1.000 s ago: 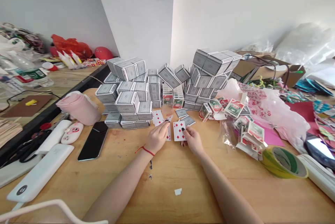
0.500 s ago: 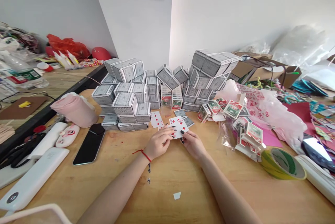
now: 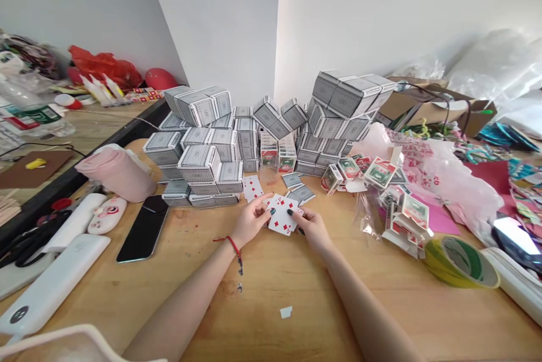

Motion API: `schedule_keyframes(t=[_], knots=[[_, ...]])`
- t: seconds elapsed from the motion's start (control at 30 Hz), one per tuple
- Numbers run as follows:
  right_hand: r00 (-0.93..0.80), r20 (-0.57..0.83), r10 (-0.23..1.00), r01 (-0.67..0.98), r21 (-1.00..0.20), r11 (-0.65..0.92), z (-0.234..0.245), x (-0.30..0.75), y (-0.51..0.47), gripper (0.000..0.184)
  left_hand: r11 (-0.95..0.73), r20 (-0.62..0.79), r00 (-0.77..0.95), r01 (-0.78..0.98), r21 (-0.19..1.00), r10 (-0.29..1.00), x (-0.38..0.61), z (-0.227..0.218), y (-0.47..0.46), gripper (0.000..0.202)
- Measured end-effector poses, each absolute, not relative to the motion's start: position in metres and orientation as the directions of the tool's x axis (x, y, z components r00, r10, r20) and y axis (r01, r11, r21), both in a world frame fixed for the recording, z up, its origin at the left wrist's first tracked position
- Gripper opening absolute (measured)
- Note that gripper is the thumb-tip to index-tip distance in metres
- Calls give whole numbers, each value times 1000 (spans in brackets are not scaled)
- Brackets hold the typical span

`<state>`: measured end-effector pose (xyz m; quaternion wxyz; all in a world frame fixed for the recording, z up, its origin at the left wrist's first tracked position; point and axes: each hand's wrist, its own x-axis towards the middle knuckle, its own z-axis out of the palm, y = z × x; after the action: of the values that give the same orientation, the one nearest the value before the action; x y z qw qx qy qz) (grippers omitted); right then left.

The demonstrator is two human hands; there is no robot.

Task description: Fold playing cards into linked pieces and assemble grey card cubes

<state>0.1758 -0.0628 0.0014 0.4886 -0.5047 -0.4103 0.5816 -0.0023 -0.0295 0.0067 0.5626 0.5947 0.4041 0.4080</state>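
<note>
Between my hands, just above the table, are a few playing cards [image 3: 281, 216], faces up, with a four of diamonds on top. My left hand [image 3: 250, 222] pinches their left side, thumb on the face. On the right, my right hand [image 3: 314, 229] grips the opposite edge with its thumb on top; its other fingers are partly hidden. Beyond my left hand, more face-up cards [image 3: 253, 187] lie on the table. Face-down cards with grey backs [image 3: 300, 195] rest just past my right hand.
Grey-backed card blocks are stacked at the left [image 3: 199, 165] and right [image 3: 339, 103]. Small card boxes [image 3: 380, 173] lie at the right, near a yellow tape roll [image 3: 461, 261]. A phone [image 3: 143, 229] and a pink roll [image 3: 121, 174] are on the left.
My left hand has shifted its grip to the cards' left edge, thumb now on top. The four of diamonds now shows more fully. The view has tilted slightly.
</note>
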Motion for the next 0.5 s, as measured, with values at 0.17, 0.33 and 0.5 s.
schedule_keyframes(t=[0.17, 0.33, 0.5], knots=[[33, -178, 983, -82, -981, -175, 2, 173, -62, 43, 87, -57, 395, -60, 994, 917, -3, 12, -30, 62], [-5, -138, 990, -82, -987, -138, 2, 170, -63, 42, 60, -45, 323, -37, 998, 945, -3, 12, -32, 55], [17, -110, 994, -85, -991, -108, 3, 168, -65, 40, 90, -74, 347, -30, 995, 935, -1, 10, -33, 48]])
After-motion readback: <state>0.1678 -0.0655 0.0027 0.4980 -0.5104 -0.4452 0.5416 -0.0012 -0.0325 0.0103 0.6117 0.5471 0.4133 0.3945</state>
